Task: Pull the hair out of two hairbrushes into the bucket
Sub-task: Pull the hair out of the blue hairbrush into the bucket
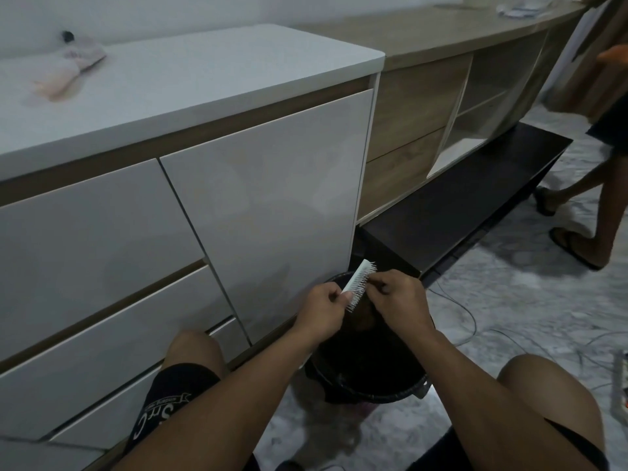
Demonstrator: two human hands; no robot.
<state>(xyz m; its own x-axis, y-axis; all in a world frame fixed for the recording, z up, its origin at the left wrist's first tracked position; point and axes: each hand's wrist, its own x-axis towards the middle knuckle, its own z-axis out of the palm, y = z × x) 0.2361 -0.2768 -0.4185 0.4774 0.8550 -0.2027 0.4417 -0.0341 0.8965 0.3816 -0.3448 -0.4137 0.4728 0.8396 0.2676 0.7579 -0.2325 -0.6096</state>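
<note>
A white hairbrush (359, 280) is held tilted over a black bucket (367, 375) that stands on the floor between my knees. My left hand (323, 309) grips the brush at its lower end. My right hand (396, 297) has its fingers pinched at the bristles, where dark hair seems to hang toward the bucket. The inside of the bucket is dark, with brownish hair dimly visible below the brush. Only one brush is in sight.
A white cabinet (170, 215) with drawers stands close on the left, with a pale cloth (73, 71) on its top. A wooden shelf unit (441, 107) and a dark low board (469, 195) lie beyond. Another person's legs (588, 212) stand at right. Cables (475, 321) cross the marble floor.
</note>
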